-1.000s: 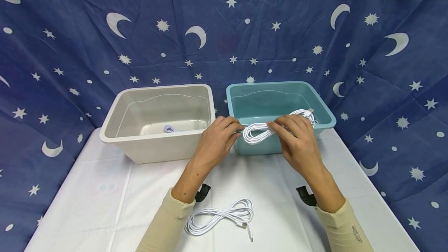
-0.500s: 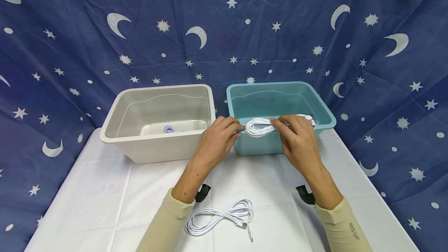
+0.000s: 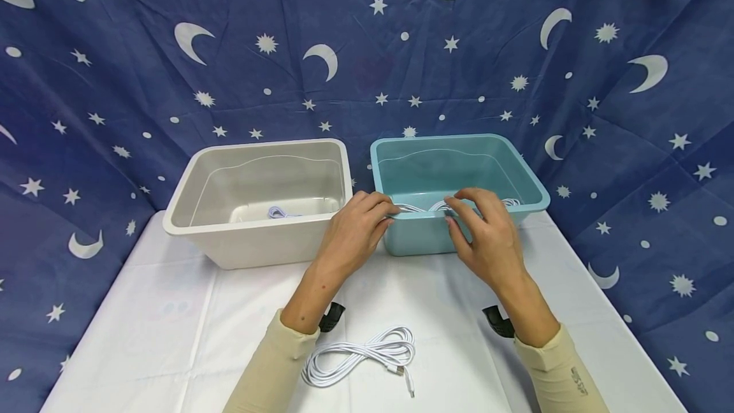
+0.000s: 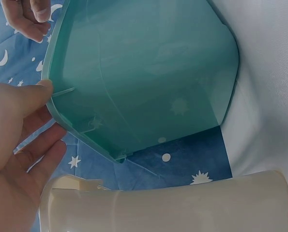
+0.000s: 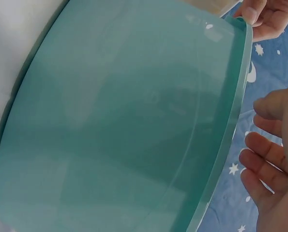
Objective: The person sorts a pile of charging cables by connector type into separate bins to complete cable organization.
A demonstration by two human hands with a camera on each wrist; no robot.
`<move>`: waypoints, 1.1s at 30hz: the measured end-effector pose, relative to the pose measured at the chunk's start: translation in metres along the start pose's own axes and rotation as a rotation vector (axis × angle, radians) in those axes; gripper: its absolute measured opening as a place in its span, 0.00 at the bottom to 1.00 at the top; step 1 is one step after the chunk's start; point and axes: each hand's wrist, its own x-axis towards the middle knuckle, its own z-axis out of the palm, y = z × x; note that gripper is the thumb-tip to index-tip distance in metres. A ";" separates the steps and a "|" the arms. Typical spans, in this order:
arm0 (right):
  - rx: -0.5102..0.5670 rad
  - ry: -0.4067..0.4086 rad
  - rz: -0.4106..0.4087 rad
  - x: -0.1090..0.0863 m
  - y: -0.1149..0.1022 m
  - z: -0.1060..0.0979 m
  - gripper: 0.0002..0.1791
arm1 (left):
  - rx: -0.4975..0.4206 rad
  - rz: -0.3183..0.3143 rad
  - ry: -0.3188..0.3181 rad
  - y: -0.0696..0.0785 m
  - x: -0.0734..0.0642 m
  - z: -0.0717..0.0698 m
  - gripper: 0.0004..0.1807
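Observation:
My left hand (image 3: 357, 225) holds the near left corner of the teal bin (image 3: 424, 234). In the left wrist view, the thumb of the left hand (image 4: 18, 130) lies on the rim, with fingers on its other side. My right hand (image 3: 487, 234) hovers at the bin's near rim, holding nothing. In the right wrist view the right hand's fingers (image 5: 265, 166) are loosely bent, apart from the rim. White coiled cable (image 3: 410, 208) lies inside the teal bin, partly hidden by the rim and right hand. Another white coiled USB cable (image 3: 358, 357) rests on the table between my forearms.
A beige bin (image 3: 258, 241) stands left of the teal one, with a small pale lilac cable (image 3: 277, 211) inside. Both bins sit on a white cloth (image 3: 241, 324). A blue curtain (image 3: 367, 43) with moons and stars hangs behind.
The white cable coil that my right hand held has been let go and dropped down into the teal bin. The right hand's fingers have spread. My left hand stays at the rim.

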 end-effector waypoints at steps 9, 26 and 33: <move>0.029 -0.016 -0.061 0.002 -0.013 0.003 0.15 | 0.006 0.014 0.004 -0.001 -0.001 0.000 0.10; 0.068 -0.082 -0.162 -0.001 -0.036 0.015 0.14 | 0.011 0.013 0.001 -0.001 -0.001 -0.001 0.10; 0.085 -0.107 -0.198 -0.006 -0.049 0.025 0.14 | 0.013 0.013 -0.007 -0.001 -0.001 0.000 0.09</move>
